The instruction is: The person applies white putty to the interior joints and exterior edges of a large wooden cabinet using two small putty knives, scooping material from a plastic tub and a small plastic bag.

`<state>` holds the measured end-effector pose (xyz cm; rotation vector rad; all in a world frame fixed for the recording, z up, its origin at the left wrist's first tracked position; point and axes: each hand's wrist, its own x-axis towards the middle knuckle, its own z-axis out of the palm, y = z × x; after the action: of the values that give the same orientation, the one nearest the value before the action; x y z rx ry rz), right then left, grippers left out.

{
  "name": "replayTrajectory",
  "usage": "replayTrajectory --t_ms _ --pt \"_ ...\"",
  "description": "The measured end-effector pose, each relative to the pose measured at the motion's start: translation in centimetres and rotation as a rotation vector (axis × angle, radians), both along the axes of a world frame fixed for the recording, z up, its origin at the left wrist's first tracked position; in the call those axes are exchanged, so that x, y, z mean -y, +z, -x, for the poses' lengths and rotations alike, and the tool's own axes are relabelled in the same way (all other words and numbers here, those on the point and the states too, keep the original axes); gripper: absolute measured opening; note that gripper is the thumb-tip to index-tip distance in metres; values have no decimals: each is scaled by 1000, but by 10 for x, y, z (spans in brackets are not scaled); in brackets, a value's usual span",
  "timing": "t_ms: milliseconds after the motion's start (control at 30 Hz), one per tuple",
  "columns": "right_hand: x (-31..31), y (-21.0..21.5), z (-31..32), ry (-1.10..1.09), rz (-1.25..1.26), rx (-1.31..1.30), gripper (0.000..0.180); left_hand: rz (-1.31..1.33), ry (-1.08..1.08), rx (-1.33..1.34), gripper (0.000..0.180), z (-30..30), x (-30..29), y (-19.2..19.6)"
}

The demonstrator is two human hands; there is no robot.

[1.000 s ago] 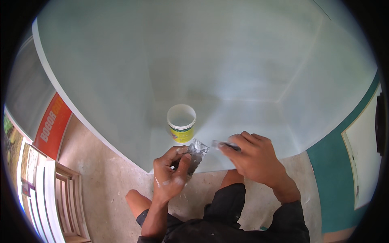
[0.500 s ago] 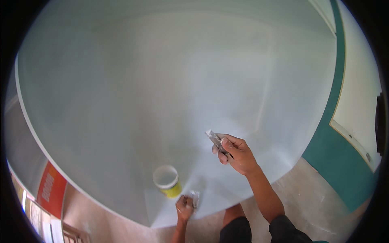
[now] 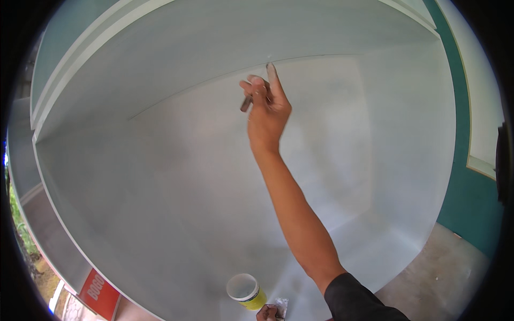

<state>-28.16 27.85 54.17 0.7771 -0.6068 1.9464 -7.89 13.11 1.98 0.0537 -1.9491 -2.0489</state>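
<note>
My right hand is raised to the upper seam of a large white recess. Its index finger is stretched up with the tip at the thin dark line, beside a small white speck. The other fingers are curled round a small putty knife, whose dark end sticks out to the left; the rest of it is hidden. Low in the picture, my left hand, cut off by the lower edge, is closed on a flat metal scraper with whitish smears. Just left of it stands a yellow and white tub.
The recess's back panel and side walls surround my arm. A green wall strip borders it on the right, above a concrete floor. A red sign stands at the lower left.
My right hand has gone up and a little left to the top seam, its index finger now extended. The view has tilted upward, so the tub and left hand sit lower.
</note>
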Motion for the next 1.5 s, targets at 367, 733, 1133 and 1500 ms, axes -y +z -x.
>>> replayTrajectory --t_ms 367,733,1133,1500 --pt "48 48 14 -51 113 -109 44 -4 -15 40 17 10 0 10" --pt "42 9 25 -147 -95 0 45 195 29 -46 24 11 11 4" --pt "24 36 6 -307 -309 36 42 299 97 -104 24 21 19 -20" --pt "2 35 -29 -249 -170 24 43 91 6 -57 24 -5 15 16"
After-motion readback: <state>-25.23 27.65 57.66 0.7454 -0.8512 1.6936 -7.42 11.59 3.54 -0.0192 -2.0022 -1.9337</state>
